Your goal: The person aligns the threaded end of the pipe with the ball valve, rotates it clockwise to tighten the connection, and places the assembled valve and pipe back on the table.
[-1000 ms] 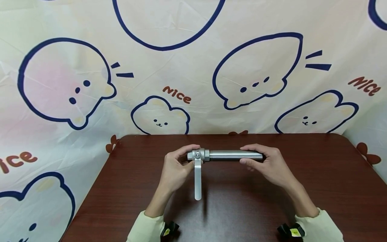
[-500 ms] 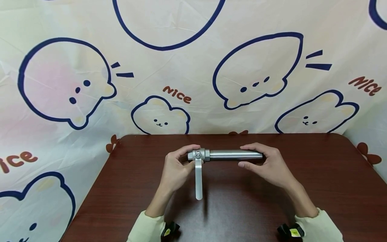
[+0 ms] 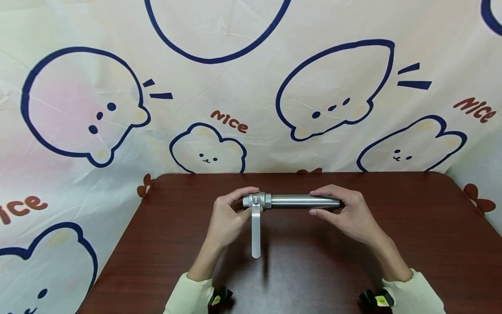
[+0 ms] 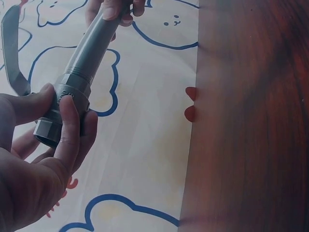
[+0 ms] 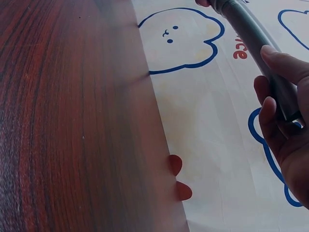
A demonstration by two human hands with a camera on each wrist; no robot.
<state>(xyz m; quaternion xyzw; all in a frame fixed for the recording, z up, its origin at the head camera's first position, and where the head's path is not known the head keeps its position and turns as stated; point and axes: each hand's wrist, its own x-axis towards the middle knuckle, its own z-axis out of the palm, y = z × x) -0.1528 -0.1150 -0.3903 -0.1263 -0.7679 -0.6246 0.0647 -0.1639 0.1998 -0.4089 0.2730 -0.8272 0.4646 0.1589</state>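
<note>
A silver ball valve (image 3: 257,201) with a long flat lever (image 3: 256,235) is joined to a straight metal pipe (image 3: 292,201). Valve and pipe lie level across the head view, above the table. My left hand (image 3: 226,222) grips the valve end between thumb and fingers. On the pipe's other end is my right hand (image 3: 357,218), its thumb below and fingers above. In the left wrist view the valve's open hex end (image 4: 47,131) shows between the fingers, and the lever (image 4: 10,48) sticks out to one side. The right wrist view shows the right fingers under the pipe (image 5: 253,38).
A dark brown wooden table (image 3: 313,279) spreads beneath both hands. Behind it hangs a pale cloth (image 3: 259,96) printed with cartoon bears. Each wrist carries a black device, the left one (image 3: 220,298) and the right one (image 3: 376,299), near the pale sleeves.
My right thumb and fingertips have shifted slightly along the pipe toward the valve. The left hand keeps its grip on the valve, and valve and pipe have hardly moved.
</note>
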